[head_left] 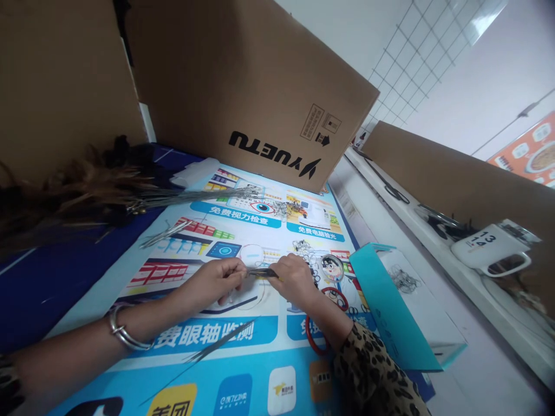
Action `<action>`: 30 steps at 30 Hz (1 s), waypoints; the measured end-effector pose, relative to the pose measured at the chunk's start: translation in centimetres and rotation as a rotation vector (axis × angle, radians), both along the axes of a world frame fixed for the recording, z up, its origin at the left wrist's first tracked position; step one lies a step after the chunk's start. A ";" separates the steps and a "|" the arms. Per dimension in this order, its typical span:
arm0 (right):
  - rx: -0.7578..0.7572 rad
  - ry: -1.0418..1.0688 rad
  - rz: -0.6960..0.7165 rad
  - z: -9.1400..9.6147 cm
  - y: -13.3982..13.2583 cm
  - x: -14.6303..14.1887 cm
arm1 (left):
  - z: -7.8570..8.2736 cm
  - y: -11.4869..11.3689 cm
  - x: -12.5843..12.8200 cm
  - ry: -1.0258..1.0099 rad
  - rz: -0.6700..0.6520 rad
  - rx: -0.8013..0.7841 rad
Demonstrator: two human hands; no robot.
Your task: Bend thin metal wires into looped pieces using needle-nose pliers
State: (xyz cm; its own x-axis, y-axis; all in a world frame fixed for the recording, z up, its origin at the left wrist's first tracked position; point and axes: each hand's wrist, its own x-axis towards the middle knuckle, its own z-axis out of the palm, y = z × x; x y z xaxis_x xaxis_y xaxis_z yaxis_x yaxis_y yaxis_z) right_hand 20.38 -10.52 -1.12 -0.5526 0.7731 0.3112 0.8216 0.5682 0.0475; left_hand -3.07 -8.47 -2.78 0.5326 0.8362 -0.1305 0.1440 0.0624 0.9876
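My left hand (228, 277), with a silver bangle (117, 332) at its wrist, pinches the pale end of a thin dark bundle of strands (262, 273). Wrapped round the other end of that bundle is my right hand (295, 280); its fingers partly hide the bundle. Below my hands a loose grey bunch of thin strands (221, 341) lies on the printed sheet (260, 361). Red-handled scissors (311, 335) lie partly under my right forearm. Small black rings and a round tin (332, 268) are just right of my right hand.
Brown feathers with long wire stems (173, 197) lie at the left on dark blue cloth. A short silvery bundle (167, 233) is nearer. A large cardboard box (260, 86) stands behind. At the right are a teal and white box (390, 312), a ledge and a white mug (481, 247).
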 end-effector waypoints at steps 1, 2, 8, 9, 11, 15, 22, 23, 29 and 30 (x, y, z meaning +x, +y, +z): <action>-0.016 0.037 -0.015 -0.1 0.0 0.1 | 0.1 0.0 0.0 0.002 0.009 -0.010; -0.027 0.074 -0.036 -0.3 0.1 0.2 | 0.2 0.1 0.0 0.006 0.022 -0.016; -0.168 0.361 -0.176 0.1 0.4 0.1 | 0.3 0.2 0.1 0.018 0.076 -0.030; -0.210 0.433 -0.185 0.3 0.4 0.0 | 0.3 0.3 0.2 0.017 0.075 -0.031; -0.302 0.568 -0.186 0.8 0.2 -0.5 | 0.1 0.3 0.2 0.017 0.065 -0.029; -0.481 0.730 -0.135 1.3 -0.3 -1.2 | 0.0 0.2 0.2 0.018 0.051 -0.037; -0.461 0.771 -0.080 1.0 -0.7 -1.9 | 0.1 0.2 0.2 0.016 0.030 -0.052; -0.455 0.765 -0.081 1.0 -0.6 -1.9 | 0.1 0.2 0.2 0.016 0.024 -0.053; -0.437 0.760 -0.098 0.9 -0.6 -2.1 | 0.0 0.0 0.1 0.046 -0.027 -0.051; -0.444 0.765 -0.096 0.9 -0.6 -2.2 | 0.0 0.0 0.1 0.052 -0.037 -0.049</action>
